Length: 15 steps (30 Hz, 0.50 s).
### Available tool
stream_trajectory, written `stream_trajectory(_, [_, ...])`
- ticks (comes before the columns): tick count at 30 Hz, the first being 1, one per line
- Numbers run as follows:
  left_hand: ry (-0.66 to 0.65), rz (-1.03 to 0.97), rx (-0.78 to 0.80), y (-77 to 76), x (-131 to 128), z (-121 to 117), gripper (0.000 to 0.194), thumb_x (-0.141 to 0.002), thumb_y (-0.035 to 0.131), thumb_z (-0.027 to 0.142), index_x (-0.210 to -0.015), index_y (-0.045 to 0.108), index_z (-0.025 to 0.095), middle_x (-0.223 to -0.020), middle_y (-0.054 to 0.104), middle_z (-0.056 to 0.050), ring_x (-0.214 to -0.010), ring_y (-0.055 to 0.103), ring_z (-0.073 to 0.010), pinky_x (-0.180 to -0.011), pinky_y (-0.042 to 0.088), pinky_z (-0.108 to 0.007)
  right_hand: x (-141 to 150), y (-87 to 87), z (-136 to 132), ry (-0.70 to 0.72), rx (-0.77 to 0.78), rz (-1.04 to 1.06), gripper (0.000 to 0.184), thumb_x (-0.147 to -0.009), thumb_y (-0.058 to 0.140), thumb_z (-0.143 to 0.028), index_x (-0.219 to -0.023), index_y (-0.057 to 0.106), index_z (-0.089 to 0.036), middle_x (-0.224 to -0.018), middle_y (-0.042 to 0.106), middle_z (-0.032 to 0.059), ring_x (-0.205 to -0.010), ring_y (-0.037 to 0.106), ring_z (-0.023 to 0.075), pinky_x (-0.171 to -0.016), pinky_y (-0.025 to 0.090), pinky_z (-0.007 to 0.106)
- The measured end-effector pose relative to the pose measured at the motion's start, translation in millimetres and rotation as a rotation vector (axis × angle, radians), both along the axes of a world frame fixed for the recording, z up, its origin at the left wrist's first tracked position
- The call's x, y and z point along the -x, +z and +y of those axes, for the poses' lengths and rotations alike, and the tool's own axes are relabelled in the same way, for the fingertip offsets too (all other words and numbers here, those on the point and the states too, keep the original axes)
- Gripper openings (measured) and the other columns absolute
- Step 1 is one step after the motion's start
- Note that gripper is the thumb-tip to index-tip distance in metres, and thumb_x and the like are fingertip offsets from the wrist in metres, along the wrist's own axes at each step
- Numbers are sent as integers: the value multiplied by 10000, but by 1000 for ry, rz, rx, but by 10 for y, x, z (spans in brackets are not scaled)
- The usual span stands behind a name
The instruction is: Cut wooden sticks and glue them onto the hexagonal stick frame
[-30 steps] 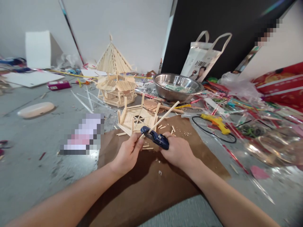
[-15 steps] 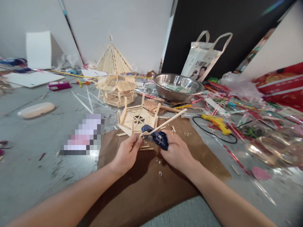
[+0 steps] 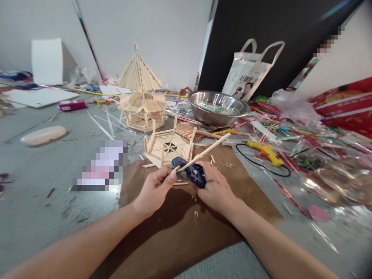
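Between the thumb and fingers of my left hand (image 3: 157, 188) is the near end of a thin wooden stick (image 3: 213, 147), which slants up to the right. My right hand (image 3: 216, 186) is closed around a dark blue hand cutter (image 3: 193, 172), whose head meets the stick close to my left thumb. Its blades are mostly hidden, so I cannot tell whether they have cut. Just beyond both hands, a hexagonal stick base (image 3: 157, 149) with upright posts stands at the far edge of the brown sheet (image 3: 174, 240). Short stick pieces lie below the cutter.
A stick pavilion model (image 3: 142, 97) stands farther back. To its right is a steel basin (image 3: 217, 116). A yellow glue gun (image 3: 267, 153) with a black cord lies at right, among red and clear strips. A blurred-out phone-like slab (image 3: 101, 164) and a pale oval case (image 3: 43, 135) lie left.
The cutter has shifted slightly left and down, tilting along the stick near my left fingers. A curled bit seen at the stick's near end now looks straight. My hands have moved little.
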<state>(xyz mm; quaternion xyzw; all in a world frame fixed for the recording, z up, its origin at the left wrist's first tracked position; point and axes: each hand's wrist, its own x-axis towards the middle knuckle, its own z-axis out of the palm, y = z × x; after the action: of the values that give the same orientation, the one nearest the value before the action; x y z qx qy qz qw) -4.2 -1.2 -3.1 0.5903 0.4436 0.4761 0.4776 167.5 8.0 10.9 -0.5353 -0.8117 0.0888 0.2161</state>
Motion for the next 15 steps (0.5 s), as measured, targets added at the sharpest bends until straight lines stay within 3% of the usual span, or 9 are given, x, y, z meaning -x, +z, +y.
stream_trajectory(10, [-334, -339, 332, -36, 57, 9, 302, -721, 495, 383, -574, 470, 121, -454, 293, 62, -392, 177, -16, -395, 112, -181, -71, 9, 16, 80, 16, 41, 424, -615, 470, -164, -1033, 398, -159, -990, 498, 88, -876, 453, 199, -758, 358, 308])
stream_trajectory(15, [-469, -374, 484, -6, 72, 31, 325, -737, 466, 377, -544, 479, 117, -387, 209, 80, -351, 152, -15, -377, 99, -183, -89, 14, 42, 120, 43, 6, 435, -592, 487, -162, -1019, 405, -167, -991, 487, 81, -888, 445, 198, -771, 352, 308])
